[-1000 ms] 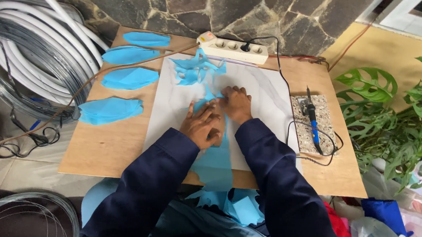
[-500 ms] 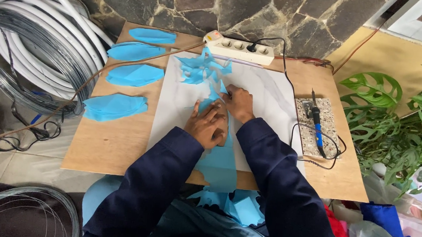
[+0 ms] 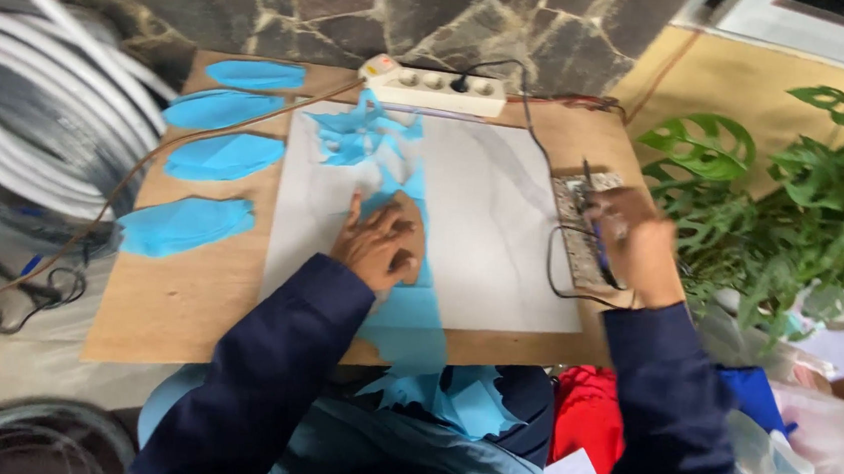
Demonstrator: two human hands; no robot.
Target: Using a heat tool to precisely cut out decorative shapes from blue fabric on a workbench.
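Left grip (image 3: 378, 247) flat on blue fabric (image 3: 406, 311) | right grip (image 3: 632, 246) blurred, perhaps holding tool (image 3: 594, 220) | wooden board (image 3: 176, 298), stone wall (image 3: 360, 6)

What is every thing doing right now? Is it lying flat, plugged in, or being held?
Left hand: pressed flat on a brown template on the blue fabric strip.
Right hand: over the blue-handled tool, blurred; grip unclear.
Blue-handled tool: lying on its stand, cord attached.
Blue fabric strip: spread along the white sheet, hanging off the board's edge.
Cut blue pieces: four, lying flat, apart.
Power strip: black plug in.
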